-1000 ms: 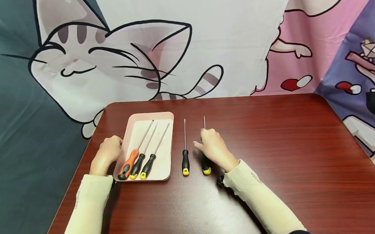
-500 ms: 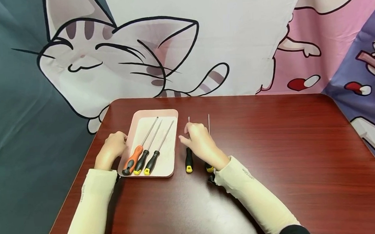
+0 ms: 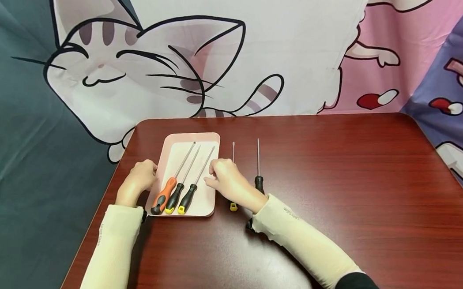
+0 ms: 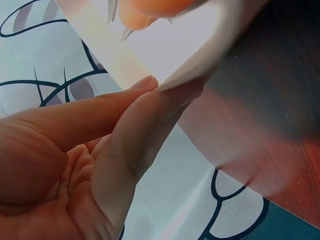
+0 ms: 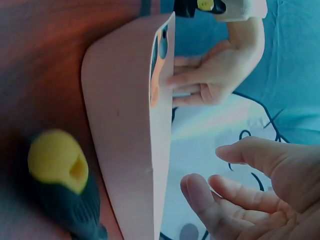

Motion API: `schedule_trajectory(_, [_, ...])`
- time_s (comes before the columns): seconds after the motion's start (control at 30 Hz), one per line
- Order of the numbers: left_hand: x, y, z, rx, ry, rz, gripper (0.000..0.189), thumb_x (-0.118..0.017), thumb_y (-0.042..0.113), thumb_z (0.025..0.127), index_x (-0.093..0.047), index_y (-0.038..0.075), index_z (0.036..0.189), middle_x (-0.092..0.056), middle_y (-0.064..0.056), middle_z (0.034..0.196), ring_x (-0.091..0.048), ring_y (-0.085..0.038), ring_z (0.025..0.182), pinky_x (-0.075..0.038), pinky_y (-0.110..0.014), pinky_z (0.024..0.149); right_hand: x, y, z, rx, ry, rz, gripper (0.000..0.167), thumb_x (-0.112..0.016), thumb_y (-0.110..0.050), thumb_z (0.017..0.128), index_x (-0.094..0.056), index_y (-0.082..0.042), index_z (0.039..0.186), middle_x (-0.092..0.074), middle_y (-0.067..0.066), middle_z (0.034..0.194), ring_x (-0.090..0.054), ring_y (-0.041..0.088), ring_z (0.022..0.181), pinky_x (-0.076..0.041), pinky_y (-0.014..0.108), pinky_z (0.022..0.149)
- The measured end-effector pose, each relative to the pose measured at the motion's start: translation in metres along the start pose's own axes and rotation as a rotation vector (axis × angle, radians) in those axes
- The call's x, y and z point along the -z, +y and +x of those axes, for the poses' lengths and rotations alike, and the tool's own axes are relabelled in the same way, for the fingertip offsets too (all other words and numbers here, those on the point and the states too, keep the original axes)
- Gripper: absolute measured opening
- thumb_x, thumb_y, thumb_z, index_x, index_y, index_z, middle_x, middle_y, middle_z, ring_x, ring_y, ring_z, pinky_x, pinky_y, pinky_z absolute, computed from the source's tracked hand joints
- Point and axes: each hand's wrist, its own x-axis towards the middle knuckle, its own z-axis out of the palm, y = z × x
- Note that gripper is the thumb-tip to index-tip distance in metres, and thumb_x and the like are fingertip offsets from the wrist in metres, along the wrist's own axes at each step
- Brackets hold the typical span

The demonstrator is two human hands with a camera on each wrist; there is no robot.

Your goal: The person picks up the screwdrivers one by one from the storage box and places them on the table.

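Observation:
My left hand [image 3: 139,179] pinches the left rim of a shallow pink tray [image 3: 203,203]; in the left wrist view the thumb and a finger [image 4: 112,107] meet at its edge. Inside lie three screwdrivers: an orange-handled one [image 3: 164,195] and two with black and yellow handles [image 3: 175,198] [image 3: 188,199]. Over the tray's right edge hovers my right hand [image 3: 231,182]. Its thumb and fingers [image 5: 245,190] are apart in the right wrist view, with nothing between them. Beneath this hand a screwdriver [image 3: 233,207] lies on the table, partly hidden.
Another black-handled screwdriver [image 3: 259,183] lies farther right, its lower end hidden behind the right wrist. Both it and the tray rest on a reddish-brown table [image 3: 338,191]. Behind the table hangs a printed cloth [image 3: 297,47] with a cartoon cat.
My right hand has moved left, from above the rightmost screwdriver, across the other one, to the tray's right edge. The left hand stays on the rim. The head view has shifted slightly.

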Motion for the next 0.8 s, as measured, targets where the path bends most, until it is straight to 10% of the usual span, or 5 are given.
schedule_trajectory(0.23, [0.0, 0.001, 0.001, -0.02, -0.012, 0.023, 0.024, -0.044, -0.009, 0.089, -0.063, -0.001, 0.077, -0.053, -0.007, 0.06, -0.054, -0.02, 0.056, -0.045, -0.029, 0.051, -0.013, -0.009, 0.002, -0.048, -0.078, 0.051, 0.016, -0.072, -0.01, 0.088, -0.06, -0.002, 0.08, -0.059, 0.008, 0.074, -0.046, 0.012, 0.062, -0.038, 0.021, 0.056])
schedule_trajectory(0.8, [0.0, 0.001, -0.001, 0.005, -0.035, 0.024, 0.024, -0.046, -0.008, 0.09, -0.067, -0.009, 0.1, -0.064, -0.013, 0.071, -0.06, -0.021, 0.059, -0.049, -0.032, 0.055, -0.045, -0.034, 0.024, -0.183, -0.24, -0.174, 0.033, -0.071, -0.025, 0.093, -0.057, -0.011, 0.067, -0.054, -0.001, 0.063, -0.052, 0.011, 0.057, -0.044, 0.025, 0.051])
